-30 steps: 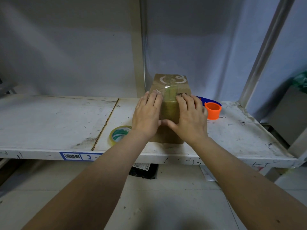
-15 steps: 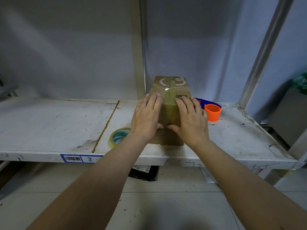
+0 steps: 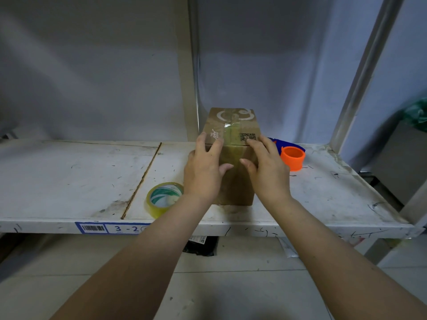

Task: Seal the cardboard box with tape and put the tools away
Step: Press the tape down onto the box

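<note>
A brown cardboard box [image 3: 231, 122] stands on the white shelf [image 3: 69, 181], with a strip of clear tape running over its top and down its front face. My left hand [image 3: 203, 173] clasps the box's front left edge, fingers over the top corner and thumb on the front. My right hand [image 3: 265, 170] clasps the front right edge the same way, fingertips by a printed code. A roll of clear tape [image 3: 163, 198] lies flat on the shelf left of the box. An orange and blue tape dispenser [image 3: 292, 158] sits right of the box.
A shelf upright [image 3: 188, 65] rises right behind the box and a slanted metal post [image 3: 360, 72] stands at the right. The shelf's front edge carries a barcode label [image 3: 111, 228]. A dark packet [image 3: 201, 245] lies on the tiled floor below.
Both hands have slid apart from the taped middle of the box towards its left and right front edges. The thumbs, which met on the front face, are now separated. The box stays in place.
</note>
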### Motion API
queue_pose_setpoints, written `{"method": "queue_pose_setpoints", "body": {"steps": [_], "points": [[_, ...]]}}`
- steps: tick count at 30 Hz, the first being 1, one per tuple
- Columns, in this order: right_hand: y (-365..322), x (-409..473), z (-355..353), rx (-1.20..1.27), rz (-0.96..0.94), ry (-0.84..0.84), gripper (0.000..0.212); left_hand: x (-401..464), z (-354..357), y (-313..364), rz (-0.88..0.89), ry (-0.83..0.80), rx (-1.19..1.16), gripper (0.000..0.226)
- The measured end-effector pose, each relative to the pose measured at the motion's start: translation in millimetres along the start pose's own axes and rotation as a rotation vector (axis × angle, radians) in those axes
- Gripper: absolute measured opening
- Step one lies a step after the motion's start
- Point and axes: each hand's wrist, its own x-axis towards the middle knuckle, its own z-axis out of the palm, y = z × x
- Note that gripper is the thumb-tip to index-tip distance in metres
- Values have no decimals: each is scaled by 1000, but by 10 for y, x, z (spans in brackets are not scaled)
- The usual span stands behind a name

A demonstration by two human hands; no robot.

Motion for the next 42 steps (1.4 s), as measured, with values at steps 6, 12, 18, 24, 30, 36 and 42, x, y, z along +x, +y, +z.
{"method": "queue_pose_setpoints", "body": {"steps": [6,12,18,24,30,36,42], "points": [[55,269,164,6,29,-7,43,293,188,-105,-29,20,1,67],[109,633,352,16,58,-46,40,671,374,-201,-34,11,9,67],[176,696,444,28,60,-44,42,749,425,-235,-8,2,32,66],[145,683,328,-23,63,-125,50,685,281,-213,-24,-102,96,76],[107,563,198,-163,65,-116,61,471,118,-359,-154,-179,142,76],[-28,128,126,-107,75,63,39,55,-39,-555,-261,-243,256,54],[-87,-197,197,-92,80,-82,26,-213,-67,-649,-377,-398,274,57]]}}
